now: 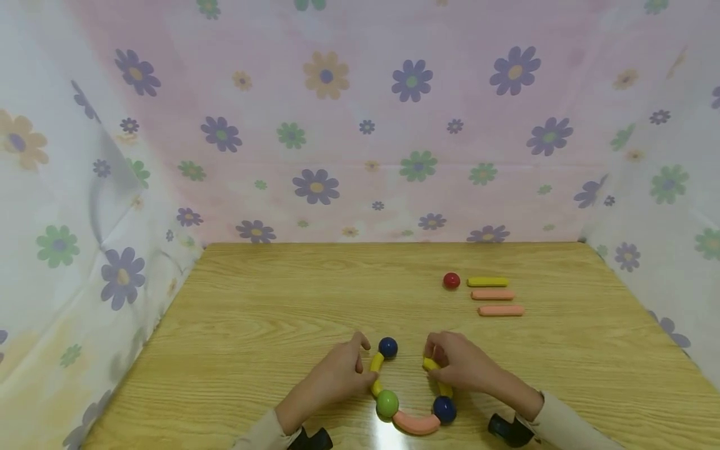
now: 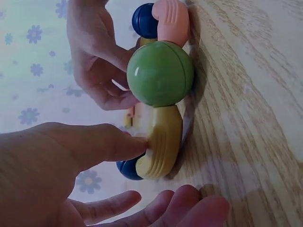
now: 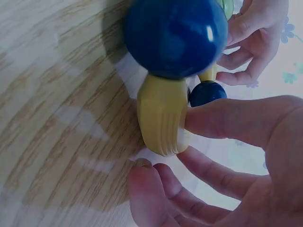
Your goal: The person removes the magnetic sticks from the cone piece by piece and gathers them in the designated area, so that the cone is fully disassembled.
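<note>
On the table lies a C-shaped chain of magnetic-looking balls and rods. A curved yellow rod joins a blue ball to a green ball. From there a curved pink rod runs to a second blue ball, which bears another curved yellow rod. My left hand touches the left yellow rod with its thumb; the other fingers are spread away from it. My right hand pinches the free end of the right yellow rod between thumb and index finger.
Farther back on the right are a red ball, a straight yellow rod and two straight pink rods, the nearer pink rod lowest. Flowered cloth walls the wooden table at the back and sides.
</note>
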`<action>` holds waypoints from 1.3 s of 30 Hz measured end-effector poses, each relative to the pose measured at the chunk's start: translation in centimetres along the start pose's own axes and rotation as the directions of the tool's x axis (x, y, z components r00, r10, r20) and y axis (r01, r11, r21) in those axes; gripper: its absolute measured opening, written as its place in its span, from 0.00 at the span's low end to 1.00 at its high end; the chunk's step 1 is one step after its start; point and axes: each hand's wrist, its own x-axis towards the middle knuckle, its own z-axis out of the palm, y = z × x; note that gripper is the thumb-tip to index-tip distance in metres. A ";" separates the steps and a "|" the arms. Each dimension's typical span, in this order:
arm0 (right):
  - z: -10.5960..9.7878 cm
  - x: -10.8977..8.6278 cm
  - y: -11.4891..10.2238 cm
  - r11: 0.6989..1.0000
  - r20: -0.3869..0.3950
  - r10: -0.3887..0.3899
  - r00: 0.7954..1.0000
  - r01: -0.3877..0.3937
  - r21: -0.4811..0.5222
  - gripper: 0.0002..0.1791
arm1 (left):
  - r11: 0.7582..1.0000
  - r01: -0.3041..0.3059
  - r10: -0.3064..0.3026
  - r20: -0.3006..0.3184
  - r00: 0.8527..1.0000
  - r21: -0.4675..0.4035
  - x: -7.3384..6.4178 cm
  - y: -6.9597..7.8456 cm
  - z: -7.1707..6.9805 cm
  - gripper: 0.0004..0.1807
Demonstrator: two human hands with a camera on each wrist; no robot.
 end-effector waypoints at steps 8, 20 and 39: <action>-0.1 -0.1 0.3 1.000 0.060 -0.014 0.998 0.014 -0.004 0.10 | 0.999 0.005 -0.005 -0.005 1.000 -0.039 0.8 0.1 0.7 0.16; -0.8 -0.9 0.8 0.995 0.144 -0.061 0.988 0.049 0.088 0.08 | 0.999 -0.028 0.026 -0.041 0.999 -0.031 1.4 0.0 0.4 0.13; -1.3 -2.5 0.9 0.924 0.194 -0.377 0.906 0.383 0.011 0.25 | 0.980 -0.075 0.087 -0.061 0.994 0.183 0.0 2.4 1.9 0.18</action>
